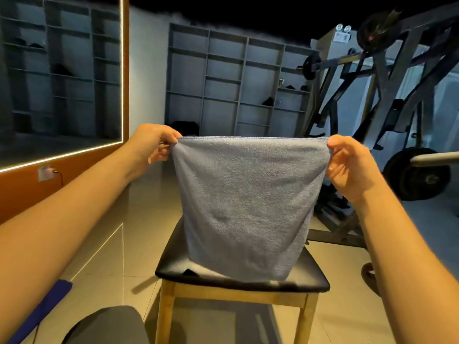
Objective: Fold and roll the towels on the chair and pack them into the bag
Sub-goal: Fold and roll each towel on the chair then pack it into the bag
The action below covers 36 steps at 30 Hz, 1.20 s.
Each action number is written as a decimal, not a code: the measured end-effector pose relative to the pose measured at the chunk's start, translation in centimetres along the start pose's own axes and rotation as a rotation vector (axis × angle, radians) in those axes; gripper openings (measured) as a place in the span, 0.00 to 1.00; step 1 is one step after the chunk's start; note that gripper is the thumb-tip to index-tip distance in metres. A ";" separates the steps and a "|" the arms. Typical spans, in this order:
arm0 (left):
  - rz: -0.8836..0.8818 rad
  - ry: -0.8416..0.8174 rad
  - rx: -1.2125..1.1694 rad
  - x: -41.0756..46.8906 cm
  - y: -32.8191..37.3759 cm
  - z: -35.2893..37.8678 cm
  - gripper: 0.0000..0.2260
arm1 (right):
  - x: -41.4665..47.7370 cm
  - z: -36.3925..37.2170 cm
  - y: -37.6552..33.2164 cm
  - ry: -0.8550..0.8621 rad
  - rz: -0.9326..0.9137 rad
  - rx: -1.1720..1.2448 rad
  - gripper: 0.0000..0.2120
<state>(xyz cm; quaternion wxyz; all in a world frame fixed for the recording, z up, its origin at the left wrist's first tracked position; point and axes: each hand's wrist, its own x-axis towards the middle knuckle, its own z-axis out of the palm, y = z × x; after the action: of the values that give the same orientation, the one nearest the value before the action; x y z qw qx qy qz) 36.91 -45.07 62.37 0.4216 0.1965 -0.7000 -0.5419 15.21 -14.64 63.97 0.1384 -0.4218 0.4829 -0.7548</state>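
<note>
The left hand [155, 142] and right hand [347, 165] are pinching the grey towel's [246, 207] top corners, stretching it between them above the chair [178, 259].

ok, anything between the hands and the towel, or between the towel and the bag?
The left hand and right hand pinch the towel by its top corners, with nothing between them. It hangs over the chair seat. No bag is identifiable in view, so that path can't be judged.
</note>
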 end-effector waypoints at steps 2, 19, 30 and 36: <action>-0.007 -0.046 -0.108 0.2 -0.1 0.6 0.10 | 0.2 -0.5 0.5 0.065 0.017 0.071 0.14; -0.292 0.120 0.388 11.7 -21.6 9.3 0.06 | 10.3 -7.4 23.4 0.466 0.542 -0.448 0.02; -0.346 0.205 0.643 17.0 -31.1 11.9 0.10 | 15.1 -8.7 34.0 0.470 0.618 -0.417 0.04; -0.297 0.023 0.847 16.9 -32.8 11.3 0.10 | 15.1 -8.9 36.6 0.383 0.678 -0.398 0.06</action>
<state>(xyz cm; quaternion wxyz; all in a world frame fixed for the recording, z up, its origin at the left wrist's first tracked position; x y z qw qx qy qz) 12.28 -61.70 37.76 0.2291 0.4562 -0.8196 -0.2602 -8.07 -36.63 39.09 0.2023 -0.1102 0.7470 -0.6237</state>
